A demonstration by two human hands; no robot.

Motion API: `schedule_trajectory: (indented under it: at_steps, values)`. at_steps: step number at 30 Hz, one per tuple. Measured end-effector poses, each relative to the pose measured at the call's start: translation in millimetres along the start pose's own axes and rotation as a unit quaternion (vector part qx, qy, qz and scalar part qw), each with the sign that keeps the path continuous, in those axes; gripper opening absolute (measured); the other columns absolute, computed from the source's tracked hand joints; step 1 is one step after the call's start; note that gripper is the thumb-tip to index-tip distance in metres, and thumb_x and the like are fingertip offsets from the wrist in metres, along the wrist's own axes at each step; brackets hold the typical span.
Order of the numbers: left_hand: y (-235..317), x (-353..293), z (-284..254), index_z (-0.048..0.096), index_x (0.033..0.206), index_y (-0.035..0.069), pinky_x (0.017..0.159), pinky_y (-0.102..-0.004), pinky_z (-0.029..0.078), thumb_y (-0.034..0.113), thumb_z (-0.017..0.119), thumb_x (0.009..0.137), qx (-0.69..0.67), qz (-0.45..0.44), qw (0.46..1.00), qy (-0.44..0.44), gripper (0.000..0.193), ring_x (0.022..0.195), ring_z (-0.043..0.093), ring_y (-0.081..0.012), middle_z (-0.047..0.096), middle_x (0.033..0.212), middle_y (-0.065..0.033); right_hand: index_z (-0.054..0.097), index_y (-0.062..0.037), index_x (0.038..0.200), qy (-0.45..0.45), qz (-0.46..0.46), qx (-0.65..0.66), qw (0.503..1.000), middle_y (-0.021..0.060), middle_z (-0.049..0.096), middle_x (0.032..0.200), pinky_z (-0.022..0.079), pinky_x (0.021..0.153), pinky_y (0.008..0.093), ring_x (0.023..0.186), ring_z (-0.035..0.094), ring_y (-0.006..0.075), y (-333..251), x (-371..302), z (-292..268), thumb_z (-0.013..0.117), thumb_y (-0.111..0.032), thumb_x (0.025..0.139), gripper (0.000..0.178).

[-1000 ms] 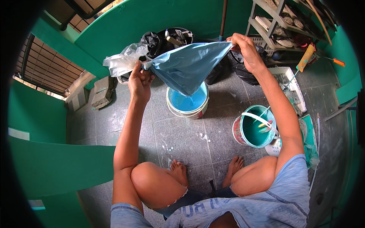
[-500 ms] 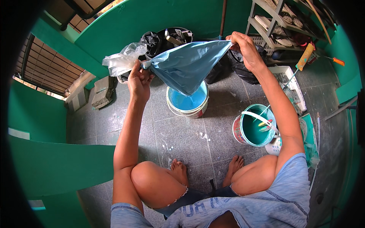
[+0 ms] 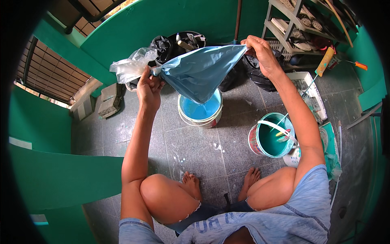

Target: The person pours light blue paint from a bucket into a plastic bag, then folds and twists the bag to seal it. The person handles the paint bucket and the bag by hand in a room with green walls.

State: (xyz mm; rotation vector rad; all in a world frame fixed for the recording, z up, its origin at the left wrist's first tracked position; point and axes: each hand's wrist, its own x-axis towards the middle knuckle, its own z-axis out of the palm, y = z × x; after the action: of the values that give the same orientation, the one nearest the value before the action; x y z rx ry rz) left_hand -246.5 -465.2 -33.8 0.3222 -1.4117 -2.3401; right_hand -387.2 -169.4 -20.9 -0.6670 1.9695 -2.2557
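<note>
Between my raised hands hangs a plastic bag [image 3: 199, 71], blue from the paint inside, with a clear gathered end [image 3: 140, 63]. My left hand [image 3: 149, 90] is closed around its bunched neck. At the opposite upper corner, my right hand [image 3: 263, 56] pinches the plastic. The bag's lowest corner points down into a white bucket [image 3: 202, 123] of light blue paint [image 3: 195, 107]. A thin stream seems to run from that corner into the paint, though it is faint.
Right of centre stands a second bucket [image 3: 254, 140] with green paint and a roller handle. Paint rollers [image 3: 325, 63] lie over a white tray [image 3: 321, 97] farther right. Black bags [image 3: 260, 75] and a shoe rack [image 3: 284, 24] are at the back; blocks [image 3: 109, 99] sit left.
Both hands keep nearly the same place and hold on the bag. Its lower corner hangs very slightly lower in the picture, and the stream beneath looks fainter.
</note>
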Motion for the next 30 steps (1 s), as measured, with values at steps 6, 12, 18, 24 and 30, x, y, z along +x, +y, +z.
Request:
schedule_trajectory:
  at_steps: [6,12,18,24,30]
  values:
    - [-0.7,-0.1,1.3,0.057,0.086,0.006,0.059,-0.0256,0.035,0.032,0.045,0.094,-0.003,-0.001,1.000,0.000,0.030,0.043,0.026,-0.0059,0.027,0.047,0.0070,0.059,-0.0057,0.068,-0.003,-0.007,-0.003,1.000,-0.0028,0.053,0.066,0.039,0.067,0.0218,0.065,0.046,0.0058,0.6,-0.6,-2.0,0.052,-0.019,0.079,0.019]
    - [0.4,-0.9,0.9,0.058,0.088,0.005,0.059,-0.0257,0.034,0.032,0.046,0.094,0.001,0.006,1.000,0.000,0.030,0.044,0.026,-0.0057,0.027,0.048,0.0072,0.059,-0.0055,0.068,-0.001,-0.005,-0.004,1.000,-0.0028,0.053,0.066,0.039,0.067,0.0219,0.065,0.047,0.0058,-1.2,-1.0,-0.8,0.052,-0.019,0.079,0.019]
    - [-0.5,0.5,-0.4,0.058,0.089,0.005,0.059,-0.0259,0.034,0.033,0.047,0.093,-0.004,0.007,1.000,-0.002,0.030,0.044,0.026,-0.0058,0.026,0.048,0.0072,0.059,-0.0057,0.068,-0.002,-0.005,-0.005,1.000,-0.0029,0.053,0.066,0.040,0.067,0.0215,0.065,0.047,0.0056,-0.4,0.0,-1.8,0.052,-0.019,0.079,0.019]
    - [-0.2,0.5,0.6,0.058,0.089,0.005,0.059,-0.0260,0.034,0.032,0.047,0.093,-0.003,0.005,1.000,0.006,0.030,0.044,0.026,-0.0059,0.026,0.048,0.0069,0.058,-0.0058,0.067,-0.002,-0.001,0.006,1.000,-0.0029,0.054,0.067,0.040,0.067,0.0211,0.065,0.047,0.0052,-1.0,-0.5,-0.7,0.052,-0.018,0.078,0.018]
    - [-1.6,2.1,-0.6,0.058,0.088,0.005,0.059,-0.0260,0.034,0.032,0.046,0.093,-0.006,0.005,1.000,-0.003,0.030,0.044,0.025,-0.0061,0.026,0.048,0.0069,0.058,-0.0061,0.066,-0.003,0.001,0.001,1.000,-0.0030,0.054,0.067,0.040,0.068,0.0209,0.066,0.048,0.0050,1.2,0.0,-1.8,0.052,-0.019,0.078,0.018]
